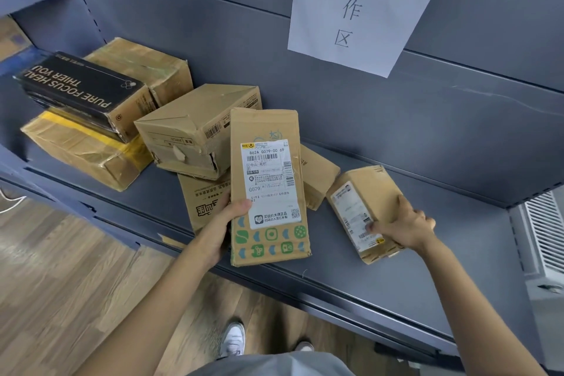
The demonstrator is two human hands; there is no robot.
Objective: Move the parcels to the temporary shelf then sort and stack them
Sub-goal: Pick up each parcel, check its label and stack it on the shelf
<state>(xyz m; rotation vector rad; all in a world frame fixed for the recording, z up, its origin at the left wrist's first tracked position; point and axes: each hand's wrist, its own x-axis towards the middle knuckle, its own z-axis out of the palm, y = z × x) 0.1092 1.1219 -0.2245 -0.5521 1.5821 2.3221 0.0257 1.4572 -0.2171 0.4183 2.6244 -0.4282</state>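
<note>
A flat parcel [268,186] with a white shipping label and green printed icons is held up over the near edge of the shelf [427,253], the left hand [227,223] gripping its lower left edge with the thumb across the front. To its right, a small parcel [364,210] lies on the shelf with its label facing up, and the right hand [403,224] clamps its near right end, fingers curled round the side. Behind the flat parcel a printed box [204,195] lies flat on the shelf, with another brown box [317,177] showing just past the parcel's right edge. A dented box [195,131] rests on the printed one, tilted. Farther left stands a stack: a black box [79,91] on a box with yellow tape [85,149], and a taped carton [143,67] behind them against the back wall. A paper sign [363,9] hangs on that wall. All parcels in view seem already on the shelf, so moving looks largely done; sorting is partway, with only the left group stacked and the middle ones loosely heaped. No box is open, so their contents cannot be told.
</note>
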